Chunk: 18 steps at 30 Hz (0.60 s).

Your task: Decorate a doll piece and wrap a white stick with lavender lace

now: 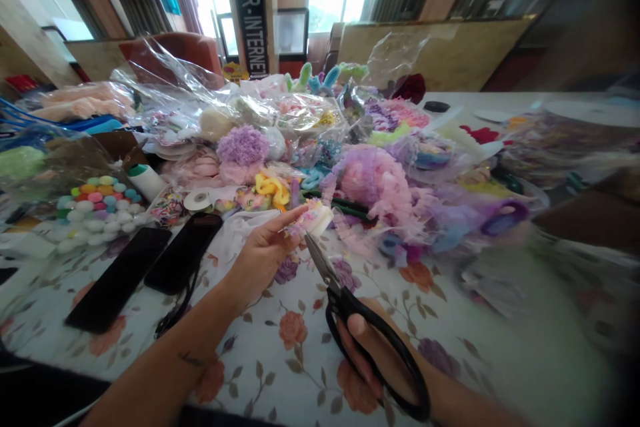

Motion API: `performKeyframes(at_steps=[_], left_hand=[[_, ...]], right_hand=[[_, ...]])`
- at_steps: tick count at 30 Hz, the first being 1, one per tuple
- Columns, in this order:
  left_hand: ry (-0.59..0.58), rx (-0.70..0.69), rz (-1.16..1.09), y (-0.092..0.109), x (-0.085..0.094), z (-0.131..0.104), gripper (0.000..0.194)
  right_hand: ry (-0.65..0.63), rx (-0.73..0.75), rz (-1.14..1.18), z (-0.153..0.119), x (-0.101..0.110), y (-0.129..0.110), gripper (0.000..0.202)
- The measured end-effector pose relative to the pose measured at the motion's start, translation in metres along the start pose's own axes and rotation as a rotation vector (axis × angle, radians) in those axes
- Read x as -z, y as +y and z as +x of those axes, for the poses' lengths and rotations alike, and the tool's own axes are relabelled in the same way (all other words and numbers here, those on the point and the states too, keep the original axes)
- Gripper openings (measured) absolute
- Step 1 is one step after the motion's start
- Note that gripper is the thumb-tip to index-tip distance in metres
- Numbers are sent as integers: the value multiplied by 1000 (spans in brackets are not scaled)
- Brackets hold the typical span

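Observation:
My left hand (265, 247) is closed on a small white piece with pink and yellow decoration (313, 217), held above the table. My right hand (367, 347) grips black-handled scissors (345, 300), its fingers through the handle loops. The scissor blades point up and to the left, looking nearly closed, with their tips just below the decorated piece. Whether the tips touch it I cannot tell. My left fingers partly cover the piece, and its exact kind is unclear.
Two black phones (117, 277) lie on the floral tablecloth (280, 360) at the left. Beyond my hands spreads a pile of pink and purple ruffled fabric (375, 177), plastic bags, a purple pom-pom (243, 145) and white pom-poms (97, 223). A thread spool (146, 181) stands behind the phones.

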<state>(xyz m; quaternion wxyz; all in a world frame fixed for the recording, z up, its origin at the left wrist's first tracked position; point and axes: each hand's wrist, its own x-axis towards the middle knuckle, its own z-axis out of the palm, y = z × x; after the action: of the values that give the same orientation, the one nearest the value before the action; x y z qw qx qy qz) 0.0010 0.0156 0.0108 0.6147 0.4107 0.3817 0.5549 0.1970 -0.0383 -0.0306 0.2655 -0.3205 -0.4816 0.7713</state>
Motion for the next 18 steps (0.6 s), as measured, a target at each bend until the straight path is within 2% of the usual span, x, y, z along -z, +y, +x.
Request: performKeyframes(at_steps=[7, 14, 18], left_hand=[[-16, -20, -20, -1, 4, 3, 44], [-87, -60, 30, 6, 5, 5, 41], [-129, -59, 59, 3, 9, 6, 43]], right_hand=[[26, 6, -118, -2, 6, -5, 63], [-13, -28, -200, 2, 8, -15, 71], [-13, -44, -202, -1, 7, -16, 71]])
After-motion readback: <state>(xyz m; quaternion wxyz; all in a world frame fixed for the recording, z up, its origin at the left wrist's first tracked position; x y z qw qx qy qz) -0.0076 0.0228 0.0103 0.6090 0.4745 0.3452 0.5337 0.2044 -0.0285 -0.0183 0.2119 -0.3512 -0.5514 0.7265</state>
